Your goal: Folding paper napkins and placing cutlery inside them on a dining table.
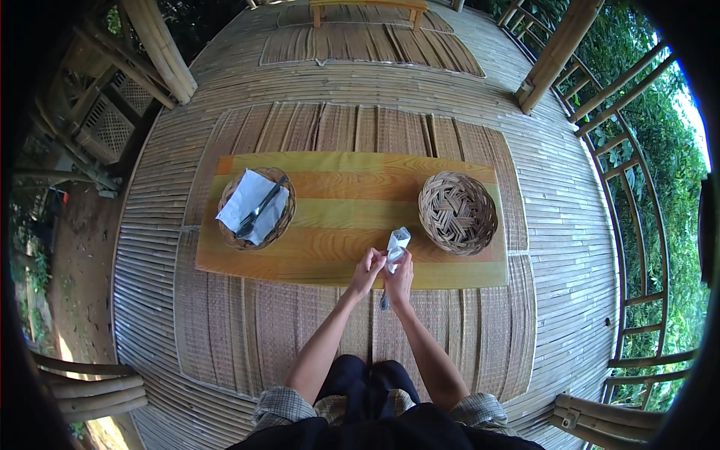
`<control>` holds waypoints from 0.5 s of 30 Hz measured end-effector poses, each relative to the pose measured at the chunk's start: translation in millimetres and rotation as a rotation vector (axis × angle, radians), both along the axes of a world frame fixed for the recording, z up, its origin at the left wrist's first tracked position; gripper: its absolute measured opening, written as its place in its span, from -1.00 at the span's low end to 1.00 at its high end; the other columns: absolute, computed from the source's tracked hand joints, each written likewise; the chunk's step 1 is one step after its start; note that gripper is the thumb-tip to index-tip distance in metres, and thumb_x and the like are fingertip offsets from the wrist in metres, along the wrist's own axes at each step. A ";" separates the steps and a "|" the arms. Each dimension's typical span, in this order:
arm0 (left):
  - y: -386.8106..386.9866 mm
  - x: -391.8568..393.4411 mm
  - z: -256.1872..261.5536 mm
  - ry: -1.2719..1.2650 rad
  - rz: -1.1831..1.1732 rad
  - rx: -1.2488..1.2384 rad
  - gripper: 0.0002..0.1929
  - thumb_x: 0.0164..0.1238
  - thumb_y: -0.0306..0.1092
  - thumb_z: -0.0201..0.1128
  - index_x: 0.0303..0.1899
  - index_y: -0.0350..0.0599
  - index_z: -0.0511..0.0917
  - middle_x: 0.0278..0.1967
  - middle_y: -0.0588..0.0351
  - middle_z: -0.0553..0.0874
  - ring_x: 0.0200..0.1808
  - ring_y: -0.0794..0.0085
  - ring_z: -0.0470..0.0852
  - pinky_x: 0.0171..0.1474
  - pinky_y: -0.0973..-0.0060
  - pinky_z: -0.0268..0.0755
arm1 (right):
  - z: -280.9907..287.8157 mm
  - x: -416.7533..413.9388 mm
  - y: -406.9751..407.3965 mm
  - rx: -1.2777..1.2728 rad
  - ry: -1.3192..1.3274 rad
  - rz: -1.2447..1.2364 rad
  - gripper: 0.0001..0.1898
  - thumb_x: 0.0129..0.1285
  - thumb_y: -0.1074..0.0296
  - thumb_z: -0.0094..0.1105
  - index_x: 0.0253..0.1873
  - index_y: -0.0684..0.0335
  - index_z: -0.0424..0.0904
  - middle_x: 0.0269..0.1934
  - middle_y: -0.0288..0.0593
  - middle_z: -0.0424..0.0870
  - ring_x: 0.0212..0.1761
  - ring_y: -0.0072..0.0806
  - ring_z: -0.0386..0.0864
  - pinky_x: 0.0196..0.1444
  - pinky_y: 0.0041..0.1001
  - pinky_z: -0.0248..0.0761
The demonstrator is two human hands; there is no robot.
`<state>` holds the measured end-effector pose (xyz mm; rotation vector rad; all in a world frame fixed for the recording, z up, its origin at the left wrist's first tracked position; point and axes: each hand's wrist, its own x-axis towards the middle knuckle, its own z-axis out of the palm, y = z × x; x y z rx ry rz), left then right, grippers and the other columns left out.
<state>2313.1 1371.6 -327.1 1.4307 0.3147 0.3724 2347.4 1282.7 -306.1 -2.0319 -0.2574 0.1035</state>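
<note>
Both my hands meet over the near edge of the low wooden table (337, 214). A piece of cutlery wrapped in white tissue (397, 243) is held in my right hand (399, 281); a metal end pokes out below that hand. My left hand (368, 273) pinches the side of the tissue with its fingertips. Left on the table, a round wicker basket (291, 211) holds white tissue (252, 191) with a fork and another metal utensil (261, 207) lying across it. To the right of my hands stands a woven wicker basket (457, 214) with its woven bottom showing.
Woven mats (315, 332) lie under and around the table on a bamboo slat floor (568, 236). A second low table (368, 4) stands far ahead. Bamboo posts (554, 56) and a bamboo railing (641, 219) border the right side; a lower dirt path (84, 247) runs along the left.
</note>
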 end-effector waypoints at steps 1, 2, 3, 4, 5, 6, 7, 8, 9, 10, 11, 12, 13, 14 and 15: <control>2.3 -1.4 -1.9 0.054 -0.040 -0.027 -0.80 0.30 -0.25 0.03 -0.35 -0.17 0.31 -0.25 0.12 0.57 -0.26 0.63 0.41 -0.15 0.63 0.25 | 1.7 1.0 -0.2 0.000 0.001 -0.001 -0.51 0.03 0.45 0.16 0.07 0.36 0.22 -0.24 0.09 0.45 -0.18 -0.12 0.40 -0.12 -0.29 0.27; 4.0 -2.5 -3.6 0.109 -0.079 -0.053 -0.81 0.32 -0.25 0.00 -0.35 -0.17 0.30 -0.25 0.11 0.57 -0.22 0.61 0.43 -0.10 0.61 0.25 | 3.5 2.1 -0.8 0.054 0.060 -0.061 -0.55 0.06 0.44 0.15 0.06 0.31 0.23 -0.30 0.04 0.47 -0.30 -0.19 0.43 -0.23 -0.31 0.29; 2.0 -0.8 -1.8 0.109 -0.084 -0.055 -0.81 0.32 -0.25 0.00 -0.35 -0.17 0.30 -0.25 0.11 0.57 -0.22 0.61 0.43 -0.10 0.61 0.25 | 1.1 4.4 -4.5 0.104 0.118 -0.127 -0.58 0.09 0.43 0.14 0.05 0.27 0.24 -0.37 -0.02 0.48 -0.43 -0.26 0.46 -0.35 -0.33 0.31; 0.1 0.8 0.1 0.092 -0.084 -0.035 -0.81 0.33 -0.25 -0.02 -0.35 -0.17 0.30 -0.24 0.10 0.58 -0.19 0.60 0.45 -0.07 0.59 0.25 | -1.4 6.5 -7.4 0.096 0.020 -0.152 -0.57 0.10 0.48 0.11 0.08 0.22 0.21 -0.48 -0.07 0.47 -0.52 -0.33 0.43 -0.39 -0.39 0.31; -1.4 2.2 2.0 0.074 -0.084 -0.015 -0.82 0.34 -0.26 -0.04 -0.34 -0.17 0.31 -0.23 0.09 0.60 -0.16 0.58 0.46 -0.04 0.56 0.26 | -3.8 8.0 -11.1 0.094 0.020 -0.157 -0.57 0.10 0.48 0.11 0.08 0.22 0.21 -0.48 -0.07 0.47 -0.52 -0.33 0.43 -0.39 -0.39 0.31; -1.6 2.6 4.2 0.075 -0.086 -0.015 -0.82 0.34 -0.26 -0.04 -0.34 -0.17 0.31 -0.23 0.09 0.60 -0.16 0.58 0.46 -0.04 0.56 0.26 | -4.8 8.9 -13.4 0.105 0.019 -0.187 -0.56 0.09 0.50 0.09 0.09 0.22 0.20 -0.50 -0.07 0.46 -0.53 -0.36 0.42 -0.39 -0.41 0.31; -1.7 3.1 6.4 0.070 -0.099 -0.018 -0.82 0.35 -0.27 -0.05 -0.34 -0.17 0.31 -0.23 0.09 0.61 -0.15 0.59 0.46 -0.03 0.56 0.26 | -5.8 10.0 -16.2 0.115 0.019 -0.219 -0.54 0.08 0.53 0.07 0.10 0.21 0.18 -0.52 -0.07 0.46 -0.53 -0.39 0.41 -0.39 -0.42 0.31; -2.4 4.0 8.4 0.064 -0.113 -0.022 -0.83 0.36 -0.28 -0.07 -0.34 -0.17 0.32 -0.23 0.10 0.62 -0.15 0.59 0.46 -0.02 0.55 0.26 | -7.0 11.3 -19.6 0.100 0.048 -0.223 -0.52 0.05 0.58 0.03 0.11 0.19 0.17 -0.53 -0.07 0.46 -0.53 -0.40 0.42 -0.41 -0.43 0.32; -3.3 4.8 10.1 0.065 -0.116 -0.023 -0.83 0.36 -0.28 -0.07 -0.34 -0.17 0.32 -0.23 0.10 0.62 -0.15 0.59 0.46 -0.02 0.55 0.26 | -7.3 12.7 -22.6 0.098 0.049 -0.226 -0.52 0.05 0.58 0.03 0.11 0.19 0.17 -0.53 -0.07 0.46 -0.53 -0.40 0.42 -0.41 -0.43 0.32; -4.7 6.0 11.5 0.100 -0.118 0.012 -0.83 0.34 -0.27 -0.04 -0.34 -0.17 0.33 -0.25 0.09 0.62 -0.18 0.57 0.48 -0.06 0.54 0.29 | -7.8 14.1 -25.8 0.113 0.076 -0.237 -0.52 0.04 0.58 0.02 0.11 0.19 0.17 -0.53 -0.06 0.46 -0.53 -0.40 0.43 -0.41 -0.43 0.32; -6.5 7.2 12.8 0.135 -0.120 0.047 -0.83 0.32 -0.27 -0.01 -0.35 -0.17 0.34 -0.26 0.08 0.63 -0.22 0.54 0.49 -0.09 0.53 0.32 | -8.6 15.3 -28.9 0.128 0.104 -0.249 -0.52 0.03 0.59 0.01 0.10 0.19 0.18 -0.53 -0.06 0.46 -0.54 -0.41 0.43 -0.41 -0.43 0.32; -3.4 5.3 8.4 0.139 -0.111 0.052 -0.83 0.32 -0.27 -0.01 -0.35 -0.17 0.34 -0.26 0.08 0.63 -0.22 0.54 0.49 -0.09 0.53 0.32 | -4.2 13.4 -26.2 0.133 0.108 -0.240 -0.52 0.03 0.59 0.01 0.10 0.19 0.18 -0.53 -0.06 0.46 -0.54 -0.41 0.43 -0.41 -0.43 0.32; -0.2 4.4 4.1 0.154 -0.050 0.159 -0.84 0.28 -0.29 0.04 -0.35 -0.17 0.36 -0.28 0.08 0.61 -0.24 0.49 0.50 -0.12 0.51 0.35 | 0.2 11.1 -24.2 0.130 0.155 -0.217 -0.53 0.05 0.60 -0.02 0.10 0.20 0.16 -0.45 0.04 0.48 -0.50 -0.29 0.46 -0.37 -0.35 0.32; 3.1 2.0 -0.1 0.169 0.012 0.266 -0.85 0.24 -0.31 0.09 -0.35 -0.17 0.37 -0.30 0.08 0.60 -0.27 0.43 0.52 -0.15 0.48 0.38 | 4.6 8.7 -21.1 0.127 0.203 -0.192 -0.55 0.06 0.61 -0.05 0.10 0.22 0.15 -0.37 0.15 0.51 -0.46 -0.17 0.49 -0.33 -0.27 0.32; -1.4 4.7 1.2 0.169 0.003 0.260 -0.85 0.24 -0.31 0.09 -0.35 -0.17 0.37 -0.30 0.08 0.60 -0.27 0.43 0.52 -0.15 0.48 0.38 | 0.0 10.2 -26.0 0.122 0.202 -0.202 -0.55 0.06 0.61 -0.05 0.10 0.22 0.15 -0.37 0.15 0.51 -0.46 -0.17 0.49 -0.33 -0.27 0.32</control>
